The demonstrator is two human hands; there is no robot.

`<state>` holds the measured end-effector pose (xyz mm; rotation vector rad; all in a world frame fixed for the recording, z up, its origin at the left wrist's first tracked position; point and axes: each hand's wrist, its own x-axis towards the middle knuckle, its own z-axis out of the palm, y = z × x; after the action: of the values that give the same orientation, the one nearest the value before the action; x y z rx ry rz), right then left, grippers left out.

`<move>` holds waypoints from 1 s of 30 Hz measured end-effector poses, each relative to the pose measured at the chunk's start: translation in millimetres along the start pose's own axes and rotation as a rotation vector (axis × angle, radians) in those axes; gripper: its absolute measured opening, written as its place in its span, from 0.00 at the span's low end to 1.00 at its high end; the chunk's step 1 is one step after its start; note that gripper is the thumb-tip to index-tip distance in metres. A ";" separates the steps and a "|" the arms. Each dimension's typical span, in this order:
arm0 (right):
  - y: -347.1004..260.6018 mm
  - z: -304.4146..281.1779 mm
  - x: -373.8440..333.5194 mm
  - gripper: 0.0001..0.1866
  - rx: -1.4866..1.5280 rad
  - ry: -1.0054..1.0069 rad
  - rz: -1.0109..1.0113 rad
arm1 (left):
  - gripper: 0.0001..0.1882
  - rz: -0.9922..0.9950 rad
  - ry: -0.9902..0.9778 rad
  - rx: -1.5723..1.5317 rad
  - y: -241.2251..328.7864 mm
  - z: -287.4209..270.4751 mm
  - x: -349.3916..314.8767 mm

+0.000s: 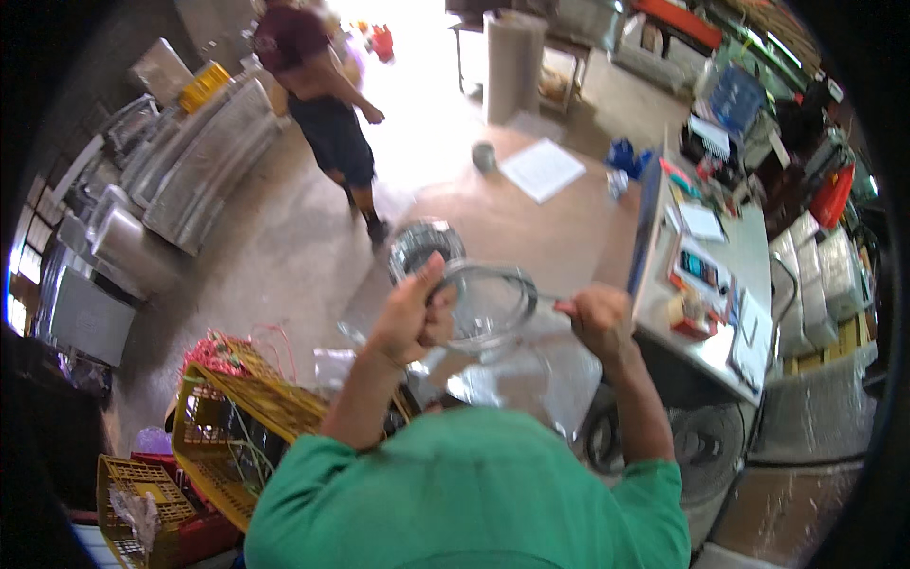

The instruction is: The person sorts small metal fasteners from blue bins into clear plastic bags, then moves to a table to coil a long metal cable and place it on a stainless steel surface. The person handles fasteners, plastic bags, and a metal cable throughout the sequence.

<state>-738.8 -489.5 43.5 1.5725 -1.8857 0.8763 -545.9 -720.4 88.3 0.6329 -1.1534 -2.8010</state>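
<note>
My left hand (417, 318) is closed round the left side of a loose grey coil of cable or thin tubing (519, 278), thumb pointing up. The coil hangs in the air in front of my chest. My right hand (599, 318) is closed on a strand or end that runs off the coil's right side. Just beyond my left hand lies another round coil (417, 245), shiny as if wrapped in clear film. Under the held coil, clear plastic sheeting (545, 375) lies on the brown table (569, 228).
A white paper sheet (542, 171) and a grey roll of tape (483, 156) lie farther back. On the right, a desk (654, 308) bears a phone (699, 268) and papers. Yellow crates (204, 417) stand at lower left. A person (327, 123) is walking beyond the table.
</note>
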 end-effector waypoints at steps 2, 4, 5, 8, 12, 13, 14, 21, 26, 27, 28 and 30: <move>-4.4 -20.5 10.1 0.24 -0.095 0.018 -0.098 | 0.28 0.043 -0.233 0.039 7.0 1.0 -11.5; -18.0 -32.8 8.5 0.20 -0.067 -0.008 -0.050 | 0.28 0.136 -0.243 0.171 6.8 0.7 -18.5; -24.6 -29.9 7.5 0.19 0.040 -0.002 0.068 | 0.28 0.183 -0.248 0.186 5.1 2.2 -15.9; -52.4 -22.2 -0.2 0.17 0.321 -0.032 0.422 | 0.27 0.268 -0.230 0.173 -8.3 1.6 -6.9; -61.2 -27.1 -8.9 0.18 0.300 -0.129 0.520 | 0.26 0.255 -0.157 0.089 -29.9 -11.2 1.6; -51.6 -31.4 -12.1 0.19 0.217 -0.128 0.430 | 0.26 0.241 -0.158 0.109 -32.9 -12.7 1.7; -40.8 -36.2 -13.8 0.19 0.140 -0.125 0.336 | 0.26 0.231 -0.156 0.133 -34.2 -13.2 0.8; -16.8 -84.1 0.6 0.24 -0.209 -0.279 -0.051 | 0.27 0.002 -0.143 0.271 -39.4 -10.3 -18.2; -3.4 -83.9 2.3 0.20 -0.281 -0.226 -0.135 | 0.28 -0.091 -0.212 0.139 -52.8 -10.7 -18.4; 3.0 -72.9 -4.1 0.16 -0.235 -0.201 -0.108 | 0.28 -0.096 -0.210 0.041 -57.6 -7.5 -17.3; 9.5 -54.0 -16.5 0.13 -0.122 -0.108 0.008 | 0.27 -0.104 -0.218 -0.056 -60.7 -3.8 -14.0; 10.9 -2.4 -42.5 0.08 0.114 0.074 0.235 | 0.27 -0.062 -0.372 -0.272 -62.3 -4.5 -0.1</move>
<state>-741.8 -459.2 11.8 1.3798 -2.0255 1.1455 -537.2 -678.4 42.9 0.1314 -0.7732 -3.1373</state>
